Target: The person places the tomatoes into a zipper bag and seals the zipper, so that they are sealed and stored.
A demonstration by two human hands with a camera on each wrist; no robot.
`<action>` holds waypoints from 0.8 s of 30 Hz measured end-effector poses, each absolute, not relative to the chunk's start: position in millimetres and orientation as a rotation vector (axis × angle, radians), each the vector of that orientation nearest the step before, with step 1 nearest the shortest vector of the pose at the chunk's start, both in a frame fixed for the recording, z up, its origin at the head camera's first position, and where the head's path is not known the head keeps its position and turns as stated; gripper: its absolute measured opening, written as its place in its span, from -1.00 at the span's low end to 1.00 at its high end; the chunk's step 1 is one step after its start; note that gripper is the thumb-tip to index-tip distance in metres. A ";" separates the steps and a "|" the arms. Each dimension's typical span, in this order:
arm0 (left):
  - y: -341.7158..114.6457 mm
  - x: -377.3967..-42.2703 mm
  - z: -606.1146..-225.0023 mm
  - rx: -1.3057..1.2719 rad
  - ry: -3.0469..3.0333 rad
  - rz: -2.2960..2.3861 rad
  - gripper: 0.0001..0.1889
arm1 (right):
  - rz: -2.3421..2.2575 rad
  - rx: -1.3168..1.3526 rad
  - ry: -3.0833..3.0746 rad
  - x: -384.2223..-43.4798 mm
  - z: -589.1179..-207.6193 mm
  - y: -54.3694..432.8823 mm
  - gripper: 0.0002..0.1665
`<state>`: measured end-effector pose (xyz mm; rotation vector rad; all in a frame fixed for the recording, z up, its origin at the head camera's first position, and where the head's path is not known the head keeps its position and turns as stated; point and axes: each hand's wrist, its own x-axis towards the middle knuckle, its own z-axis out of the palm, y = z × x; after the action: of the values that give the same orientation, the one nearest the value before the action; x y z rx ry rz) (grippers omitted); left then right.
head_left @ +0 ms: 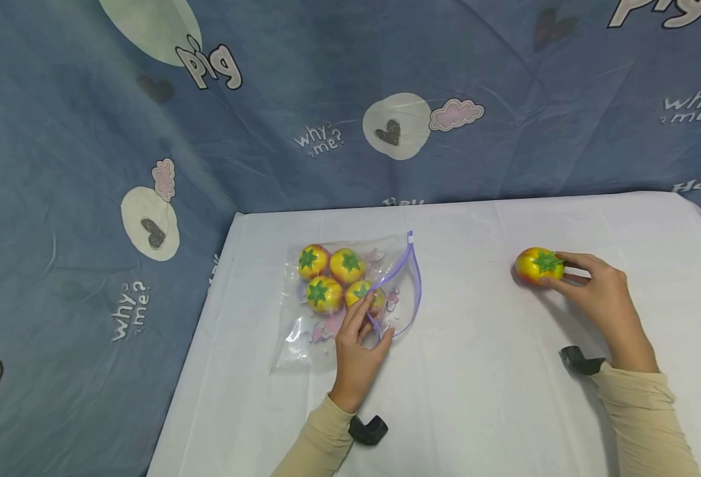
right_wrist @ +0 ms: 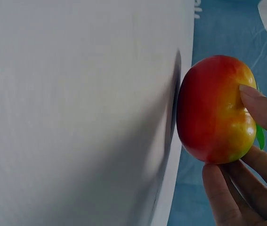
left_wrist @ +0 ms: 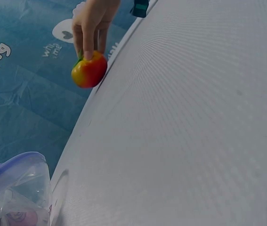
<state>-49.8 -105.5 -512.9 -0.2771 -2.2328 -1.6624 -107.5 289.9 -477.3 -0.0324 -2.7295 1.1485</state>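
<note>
My right hand (head_left: 601,291) pinches a red-and-yellow fruit with a green leafy top (head_left: 539,265) at the right side of the table. In the right wrist view the fruit (right_wrist: 215,110) sits between thumb and fingertips, close to the white surface; whether it touches is unclear. On the left lies a clear zip bag (head_left: 303,351) with a purple zip edge, its mouth facing right and spread apart. Several similar fruits (head_left: 324,294) are inside it. My left hand (head_left: 359,361) holds the near edge of the bag's mouth. In the left wrist view the raised purple rim (left_wrist: 25,157) shows beside its fingers.
A white cloth covers the table (head_left: 464,371). Behind it and on the left hangs a blue printed curtain (head_left: 303,79). Black wrist mounts (head_left: 368,430) stick out from both sleeves.
</note>
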 end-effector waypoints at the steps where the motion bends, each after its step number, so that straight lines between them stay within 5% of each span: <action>1: -105.5 -49.8 -512.7 -0.277 -2.234 -1.661 -0.20 | 1.144 -0.022 -2.732 -107.7 -477.4 288.2 -0.33; 24: -105.5 -50.1 -512.9 -0.264 -2.242 -1.670 -0.20 | 1.273 0.265 -2.699 -107.6 -475.0 225.3 -0.34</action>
<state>-50.1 -105.5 -512.9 -0.2638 -2.2423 -1.6704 -107.6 225.3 -475.0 0.2650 -2.6985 1.2731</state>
